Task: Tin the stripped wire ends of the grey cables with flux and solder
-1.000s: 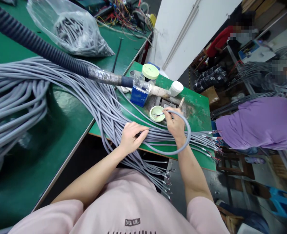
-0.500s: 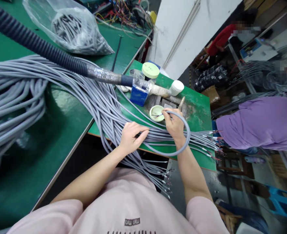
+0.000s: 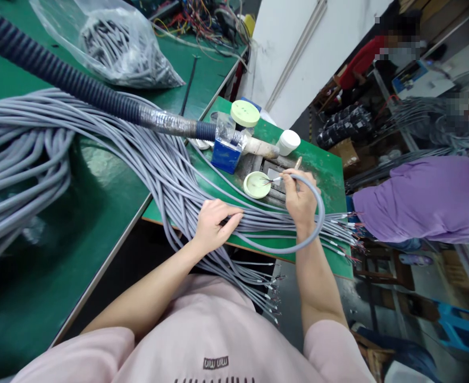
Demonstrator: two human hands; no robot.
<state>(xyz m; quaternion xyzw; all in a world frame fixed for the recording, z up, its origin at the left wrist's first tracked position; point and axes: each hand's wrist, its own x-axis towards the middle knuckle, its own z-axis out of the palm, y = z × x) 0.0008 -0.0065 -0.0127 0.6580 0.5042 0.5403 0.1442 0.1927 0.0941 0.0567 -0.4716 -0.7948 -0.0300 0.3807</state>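
Note:
A grey cable is pinched near its stripped end in my right hand. From there it bends round in a loop and runs back toward the bundle. Its bare wires point left, over the right side of a small pale-green dish with pale contents. My left hand lies on the thick bundle of grey cables, thumb and forefinger stretched out along it. Its other fingers are partly hidden.
A black hose with a pale nozzle crosses above the bundle. Near it stand a blue block, a lidded jar and a white tub. A bag of cable pieces lies behind. A person in purple sits at right.
My right hand has moved right with the cable, drawing its wire ends from the dish's middle to its right rim. My left hand stays in place.

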